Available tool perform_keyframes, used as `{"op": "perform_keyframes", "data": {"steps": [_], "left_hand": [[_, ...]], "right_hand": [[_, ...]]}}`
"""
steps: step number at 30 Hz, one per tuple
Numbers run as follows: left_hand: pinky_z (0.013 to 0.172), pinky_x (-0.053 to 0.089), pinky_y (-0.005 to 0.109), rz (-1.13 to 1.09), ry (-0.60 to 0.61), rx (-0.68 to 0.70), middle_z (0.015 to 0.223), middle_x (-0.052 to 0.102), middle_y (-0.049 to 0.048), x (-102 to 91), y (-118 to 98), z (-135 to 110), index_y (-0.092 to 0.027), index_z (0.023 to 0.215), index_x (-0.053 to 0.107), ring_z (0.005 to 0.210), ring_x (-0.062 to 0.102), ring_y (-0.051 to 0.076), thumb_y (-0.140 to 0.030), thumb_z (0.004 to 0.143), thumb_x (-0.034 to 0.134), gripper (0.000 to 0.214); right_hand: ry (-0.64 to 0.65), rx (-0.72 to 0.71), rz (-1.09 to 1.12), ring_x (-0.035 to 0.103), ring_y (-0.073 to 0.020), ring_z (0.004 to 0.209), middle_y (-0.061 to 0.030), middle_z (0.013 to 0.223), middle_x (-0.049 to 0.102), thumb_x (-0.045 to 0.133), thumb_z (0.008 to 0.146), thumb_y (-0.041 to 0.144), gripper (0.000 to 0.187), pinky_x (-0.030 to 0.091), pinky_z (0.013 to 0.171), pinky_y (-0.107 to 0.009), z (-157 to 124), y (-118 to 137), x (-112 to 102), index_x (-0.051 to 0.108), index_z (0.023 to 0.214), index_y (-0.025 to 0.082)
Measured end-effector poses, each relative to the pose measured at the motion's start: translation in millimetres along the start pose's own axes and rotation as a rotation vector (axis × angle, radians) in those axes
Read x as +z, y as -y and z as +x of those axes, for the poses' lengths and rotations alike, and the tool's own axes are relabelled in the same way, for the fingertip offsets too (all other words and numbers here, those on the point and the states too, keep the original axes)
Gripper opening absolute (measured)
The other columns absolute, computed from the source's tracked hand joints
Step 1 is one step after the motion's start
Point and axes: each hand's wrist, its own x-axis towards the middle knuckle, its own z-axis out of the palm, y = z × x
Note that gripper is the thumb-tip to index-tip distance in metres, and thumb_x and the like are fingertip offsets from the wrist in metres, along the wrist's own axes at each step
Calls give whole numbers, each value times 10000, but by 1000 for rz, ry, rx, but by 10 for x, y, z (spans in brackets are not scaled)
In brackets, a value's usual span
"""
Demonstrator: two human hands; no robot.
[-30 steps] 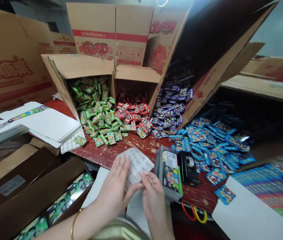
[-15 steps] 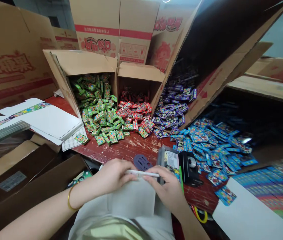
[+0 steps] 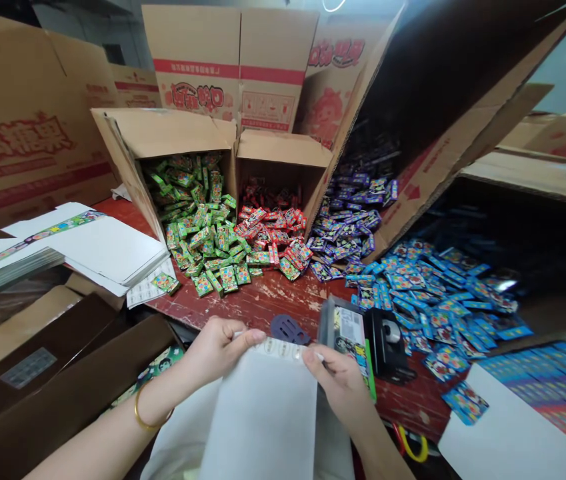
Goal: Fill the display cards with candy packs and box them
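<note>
A white sheet of round stickers (image 3: 267, 407) hangs between my hands, its top edge folded over so that a row of round, pale printed stickers shows. My left hand (image 3: 225, 343) pinches the upper left corner, thumb on top. At the upper right corner, my right hand (image 3: 335, 373) grips the same edge between thumb and curled fingers. Just beyond the edge lies a purple slotted plastic piece (image 3: 289, 329) on the red table (image 3: 267, 303). Right of my right hand stand a grey clear-sided container (image 3: 330, 323) and a black tape dispenser-like holder (image 3: 387, 343).
Open cartons spill green packets (image 3: 220, 247), red packets (image 3: 277, 227), purple packets (image 3: 347, 220) and blue packets (image 3: 443, 293) onto the table. White card blanks (image 3: 113, 250) are stacked left, above a brown carton (image 3: 47, 347). Yellow-handled scissors (image 3: 417, 450) lie lower right, near white card (image 3: 507, 433).
The folded edge has been turned toward me, so its row of round stickers now shows. My hands have moved slightly apart, and more of the sheet hangs in view.
</note>
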Motion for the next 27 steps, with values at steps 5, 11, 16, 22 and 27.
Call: {"op": "perform_keyframes", "data": {"steps": [5,11,16,22,27], "left_hand": [[487,245,190,-215,31,-117,594,472,-6,32,72,16,-79,747,630,536,327,69,-468,697,691,397],[458,199,192,-182,6,-122,519,338,-45,-56,8,11,-89,664,573,495,242,58,-473,712,660,397],[462,220,201,-105,38,-112,542,363,-22,-141,-49,13,-110,612,489,510,285,71,-570,727,566,481],[459,179,210,-29,37,-117,553,300,-33,-118,118,57,-129,602,416,512,250,65,-620,762,533,530],[483,246,196,-25,176,-104,568,387,-28,-55,515,295,-109,693,521,527,327,72,-570,781,558,471]], "right_hand": [[-56,26,-15,472,-140,654,-34,682,514,497,853,507,406,378,603,-247,-3,-123,-53,561,730,125],[-189,-8,-69,554,-165,663,-59,708,616,601,765,461,330,434,630,-253,95,-30,-52,629,800,134],[-152,-29,-58,459,-123,535,-32,563,511,540,761,467,360,365,510,-224,148,180,2,573,652,126],[-113,29,5,428,-108,558,-18,595,481,506,817,491,391,334,520,-216,170,9,26,536,693,122],[-80,68,-1,447,-116,554,-7,595,477,509,819,484,367,351,526,-226,322,-324,-6,516,690,140]]}}
